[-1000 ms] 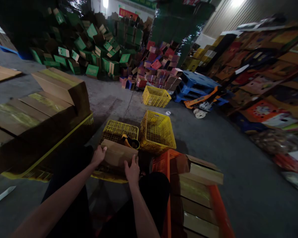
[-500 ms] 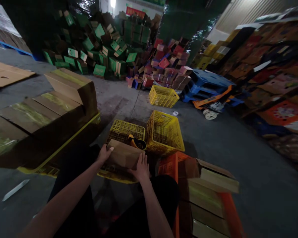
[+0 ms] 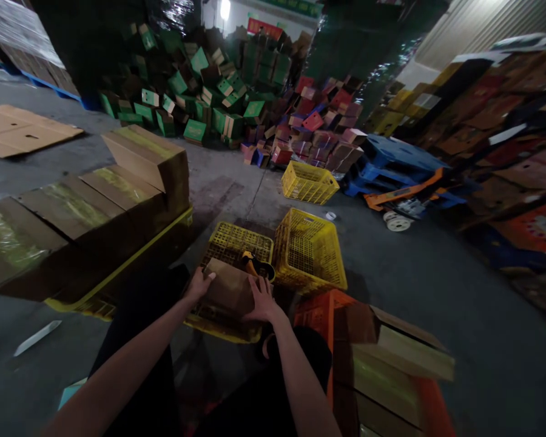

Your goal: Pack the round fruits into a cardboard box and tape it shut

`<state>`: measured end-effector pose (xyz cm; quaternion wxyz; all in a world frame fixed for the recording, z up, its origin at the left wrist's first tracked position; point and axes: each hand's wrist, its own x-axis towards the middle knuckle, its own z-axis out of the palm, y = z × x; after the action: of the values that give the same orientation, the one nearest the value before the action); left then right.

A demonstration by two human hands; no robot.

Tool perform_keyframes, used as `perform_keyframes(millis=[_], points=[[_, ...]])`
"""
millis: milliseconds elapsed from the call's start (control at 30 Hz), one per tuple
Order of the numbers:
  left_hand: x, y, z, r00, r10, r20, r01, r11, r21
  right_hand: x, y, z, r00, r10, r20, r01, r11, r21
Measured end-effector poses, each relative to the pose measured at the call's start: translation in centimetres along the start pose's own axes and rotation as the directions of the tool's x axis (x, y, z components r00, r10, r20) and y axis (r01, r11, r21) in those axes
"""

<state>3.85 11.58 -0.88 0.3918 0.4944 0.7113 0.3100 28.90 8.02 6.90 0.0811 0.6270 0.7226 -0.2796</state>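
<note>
Box: one, small, plain brown; lies across the near part of the low crate's top, between the two hands.
Left hand (image 3: 200, 285): at the left end of the box (image 3: 230, 288), thumb extended onto it; remaining fingers partly hidden, cannot tell whether they clamp.
Right hand (image 3: 262, 300): on the right end of the box, fingers spread over it, thumb apart from them.
Low crate (image 3: 241, 240): yellow, gridded top, before the person.
Tape dispenser (image 3: 258, 266): yellow and black, on the low crate, just beyond the box, toward the right.
Open crate (image 3: 309, 249): yellow, just right of the low crate.
Far crate (image 3: 309, 182): yellow, on the floor beyond the open crate.
Orange crate (image 3: 330, 321): near right, filled with brown cartons (image 3: 386, 370).
Left stack (image 3: 109, 194): taped brown cartons in a yellow crate, one raised at its far end.
Green boxes (image 3: 200, 130): heaped, far left.
Red boxes (image 3: 316, 121): heaped to their right.
Pallets (image 3: 404, 155): blue, stacked, far right, beside an orange pallet jack (image 3: 404, 206).
</note>
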Motion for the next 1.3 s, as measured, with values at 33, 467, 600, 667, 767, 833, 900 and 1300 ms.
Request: perform_keyframes(millis=[33, 467, 600, 667, 767, 833, 900, 1300], points=[[-0.1, 0.1, 0.0, 1.0, 0.007, 0.0, -0.007, 1.0, 0.007, 0.0, 0.1, 0.0, 1.0, -0.012, -0.008, 0.013, 1.0, 0.009], [-0.9, 1.1, -0.7, 0.997, 0.008, 0.078, -0.017, 0.994, 0.109, 0.1, 0.6, 0.9, 0.999, -0.015, -0.045, 0.015, 1.0, 0.011], [-1.2, 1.1, -0.8, 0.996, -0.002, 0.088, -0.01, 0.991, 0.131, -0.1, 0.5, 0.7, 0.998, -0.03, -0.052, 0.03, 1.0, 0.0], [-1.2, 1.0, -0.8, 0.996, -0.001, 0.092, -0.012, 0.99, 0.139, -0.2, 0.5, 0.6, 0.998, -0.033, -0.054, 0.034, 0.999, 0.001], [-1.2, 0.9, -0.7, 0.996, 0.001, 0.088, -0.014, 0.989, 0.147, -0.2, 0.5, 0.6, 0.997, -0.043, -0.06, 0.043, 0.999, 0.006], [-1.2, 0.8, -0.6, 0.997, 0.011, 0.079, -0.022, 0.989, 0.148, -0.1, 0.6, 0.6, 0.997, -0.049, -0.063, 0.049, 0.999, 0.01], [-1.0, 0.7, -0.5, 0.997, 0.031, 0.072, -0.041, 0.989, 0.141, -0.1, 0.6, 0.7, 0.996, -0.052, -0.075, 0.053, 0.999, 0.01], [-3.8, 0.4, 1.0, 0.896, 0.433, -0.095, -0.361, 0.837, 0.411, -0.1, 0.6, 0.1, 0.999, -0.029, 0.039, 0.028, 0.999, 0.022]])
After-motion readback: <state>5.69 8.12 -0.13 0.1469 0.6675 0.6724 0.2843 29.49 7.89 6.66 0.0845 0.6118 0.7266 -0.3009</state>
